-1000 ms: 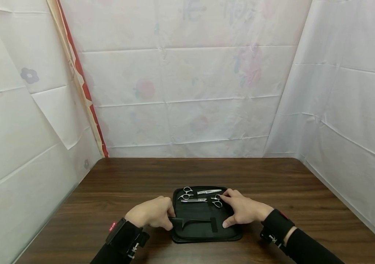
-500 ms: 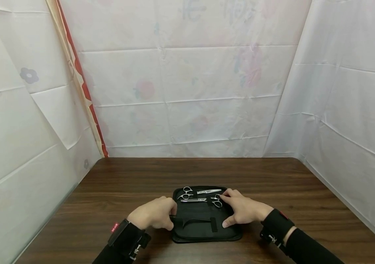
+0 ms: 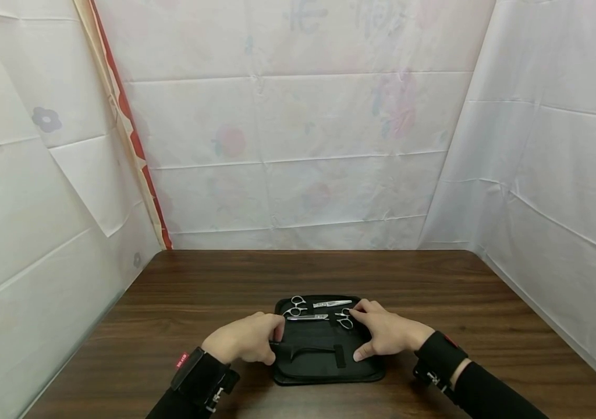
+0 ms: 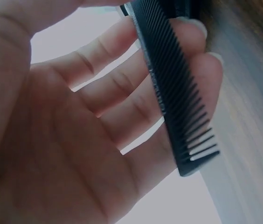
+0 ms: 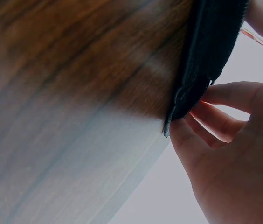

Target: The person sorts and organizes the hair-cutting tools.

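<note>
A black zip case (image 3: 319, 370) lies unfolded on the wooden table. My left hand (image 3: 245, 340) is at its left edge, thumb and fingers pinching a black comb (image 3: 312, 350). In the left wrist view the toothed end of the comb (image 4: 169, 79) crosses in front of the curled fingers. The other end of the comb reaches over the case to a black elastic strap (image 3: 340, 356). My right hand (image 3: 388, 333) rests on the case's right side with fingers spread. In the right wrist view its fingertips touch the zipped edge (image 5: 187, 100).
Two pairs of silver scissors sit in the case's upper part: the upper pair (image 3: 332, 304) has its handles at left, the lower pair (image 3: 308, 318) at right. White patterned sheets (image 3: 298, 145) hang behind and on both sides of the table (image 3: 214, 279).
My left hand has shifted slightly right, carrying the comb a little and lowering it flatter against the case. The right hand and the case have stayed in place.
</note>
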Motion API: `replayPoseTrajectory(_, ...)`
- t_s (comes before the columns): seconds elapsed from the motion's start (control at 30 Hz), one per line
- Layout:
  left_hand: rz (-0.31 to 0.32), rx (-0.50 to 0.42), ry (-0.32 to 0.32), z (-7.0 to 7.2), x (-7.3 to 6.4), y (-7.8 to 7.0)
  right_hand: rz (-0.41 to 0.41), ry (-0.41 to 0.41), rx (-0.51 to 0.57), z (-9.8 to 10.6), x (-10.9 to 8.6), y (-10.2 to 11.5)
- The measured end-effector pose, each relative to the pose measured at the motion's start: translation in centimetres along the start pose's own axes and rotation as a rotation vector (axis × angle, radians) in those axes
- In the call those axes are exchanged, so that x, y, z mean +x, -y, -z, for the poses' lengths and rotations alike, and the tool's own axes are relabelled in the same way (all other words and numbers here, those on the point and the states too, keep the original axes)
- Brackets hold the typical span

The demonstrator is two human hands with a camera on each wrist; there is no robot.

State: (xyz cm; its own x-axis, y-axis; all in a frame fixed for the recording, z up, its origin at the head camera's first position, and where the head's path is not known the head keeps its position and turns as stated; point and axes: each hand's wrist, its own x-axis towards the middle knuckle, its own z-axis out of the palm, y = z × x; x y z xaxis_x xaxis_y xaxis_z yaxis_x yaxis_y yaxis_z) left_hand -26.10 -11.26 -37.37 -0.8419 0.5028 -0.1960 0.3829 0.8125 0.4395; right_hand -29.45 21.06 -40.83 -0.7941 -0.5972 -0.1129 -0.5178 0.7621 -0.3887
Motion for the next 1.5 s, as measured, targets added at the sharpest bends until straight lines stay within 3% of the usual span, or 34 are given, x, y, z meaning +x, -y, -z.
replayPoseTrajectory(1.03,-0.101,0.054,-0.082,-0.41,0.27,-0.29,0.002,0.007,-0.012,0.15,0.06,-0.1)
replayPoseTrajectory(1.5,-0.119,0.066,-0.084,-0.72,0.42,-0.35,0.004,0.009,0.008,0.15,-0.06,-0.12)
